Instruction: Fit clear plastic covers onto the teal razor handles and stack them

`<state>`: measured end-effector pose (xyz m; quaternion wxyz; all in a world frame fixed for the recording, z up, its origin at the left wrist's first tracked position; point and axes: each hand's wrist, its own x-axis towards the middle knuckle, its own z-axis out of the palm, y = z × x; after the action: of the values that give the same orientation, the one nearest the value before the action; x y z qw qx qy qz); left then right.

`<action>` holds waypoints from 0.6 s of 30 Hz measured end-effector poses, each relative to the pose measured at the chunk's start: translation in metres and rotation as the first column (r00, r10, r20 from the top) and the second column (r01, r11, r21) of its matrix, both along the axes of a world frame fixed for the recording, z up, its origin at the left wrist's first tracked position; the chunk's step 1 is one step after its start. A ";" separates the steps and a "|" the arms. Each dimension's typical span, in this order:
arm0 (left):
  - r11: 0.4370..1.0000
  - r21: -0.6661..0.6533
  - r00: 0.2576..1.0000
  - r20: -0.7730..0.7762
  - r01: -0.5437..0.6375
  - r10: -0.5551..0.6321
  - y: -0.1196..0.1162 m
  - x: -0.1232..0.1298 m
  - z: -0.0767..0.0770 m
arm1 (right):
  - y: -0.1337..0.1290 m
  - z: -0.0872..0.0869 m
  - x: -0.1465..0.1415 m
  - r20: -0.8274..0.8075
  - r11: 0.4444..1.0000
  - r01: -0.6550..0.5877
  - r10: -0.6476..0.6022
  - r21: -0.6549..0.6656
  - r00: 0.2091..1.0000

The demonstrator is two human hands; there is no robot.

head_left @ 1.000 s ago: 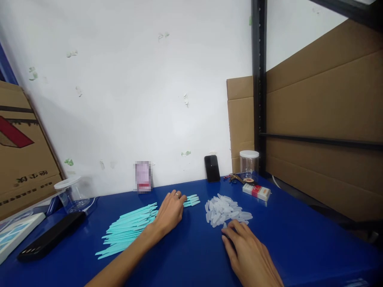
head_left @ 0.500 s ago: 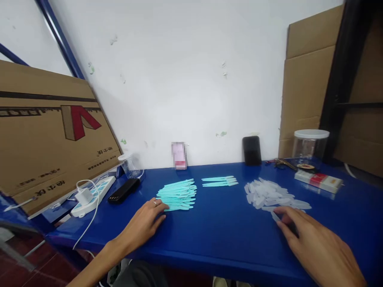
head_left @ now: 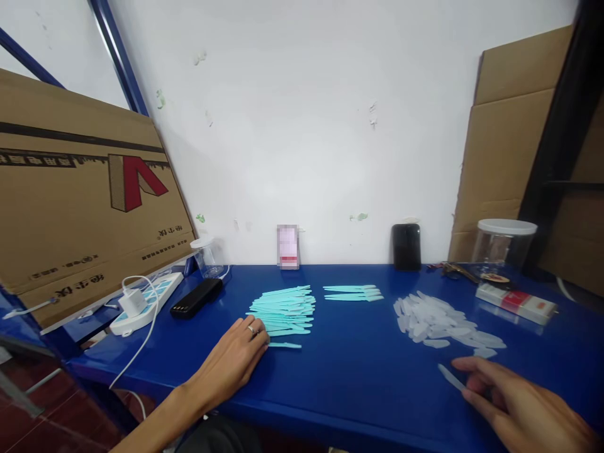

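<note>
My left hand (head_left: 240, 352) has its fingers closed on the end of a turquoise stick (head_left: 287, 345) just in front of the turquoise pile (head_left: 283, 308). Between thumb and fingers, my right hand (head_left: 514, 399) pinches a translucent white cap (head_left: 450, 377), in front of the heap of similar caps (head_left: 425, 318). A short row of turquoise sticks with whitish ends (head_left: 353, 293) lies between the two piles.
On the blue table (head_left: 349, 377), a power strip (head_left: 155, 302) with a cable and a black power bank (head_left: 195, 298) lie left. A black phone (head_left: 406, 246) leans on the wall. Right stand a clear jar (head_left: 503, 248) and a carton (head_left: 516, 302).
My left hand has drawn one turquoise stick apart from the pile, towards me. My right hand has moved back from the heap with a white cap. The view has shifted slightly.
</note>
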<state>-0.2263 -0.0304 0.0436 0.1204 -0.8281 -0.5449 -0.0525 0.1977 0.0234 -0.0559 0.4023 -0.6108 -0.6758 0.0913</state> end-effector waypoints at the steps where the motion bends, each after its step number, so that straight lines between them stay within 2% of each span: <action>1: 1.000 -0.009 1.000 -0.005 0.019 -0.019 0.000 0.006 0.000 | -0.003 0.006 -0.004 0.004 0.996 -0.051 0.052 -0.075 0.999; 3: 0.997 -0.046 0.997 0.051 0.056 -0.054 0.001 0.025 0.000 | -0.009 0.021 -0.013 -0.002 0.981 -0.086 0.087 -0.173 0.996; 5: 0.991 -0.108 0.979 0.196 0.073 -0.051 0.004 0.049 -0.001 | -0.013 0.036 -0.023 0.016 0.979 -0.110 0.114 -0.173 0.993; 8: 0.966 -0.231 0.915 0.403 0.113 -0.011 0.013 0.088 -0.003 | -0.018 0.052 -0.035 0.051 0.980 -0.103 0.113 -0.172 0.992; 10: 0.954 -0.257 0.888 0.459 0.152 -0.018 0.022 0.112 -0.006 | -0.020 0.057 -0.039 0.071 0.985 -0.071 0.083 -0.156 0.994; 13: 0.958 -0.213 0.885 0.458 0.193 -0.076 0.039 0.138 -0.011 | -0.021 0.060 -0.041 0.043 0.989 -0.033 0.040 -0.142 0.998; 15: 0.957 -0.182 0.893 0.432 0.225 -0.127 0.049 0.147 -0.016 | -0.019 0.062 -0.041 -0.106 0.984 -0.079 0.063 -0.159 0.992; 16: 0.955 -0.171 0.897 0.415 0.241 -0.152 0.053 0.150 -0.019 | -0.018 0.063 -0.041 -0.230 0.974 -0.143 0.101 -0.176 0.968; 18: 0.950 -0.159 0.906 0.377 0.269 -0.193 0.056 0.152 -0.024 | -0.015 0.065 -0.042 -0.499 0.928 -0.313 0.178 -0.202 0.848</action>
<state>-0.0739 0.0256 0.0196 -0.0747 -0.8717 -0.4576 -0.1588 0.1562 0.0080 0.0093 0.4502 -0.5276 -0.6111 0.3814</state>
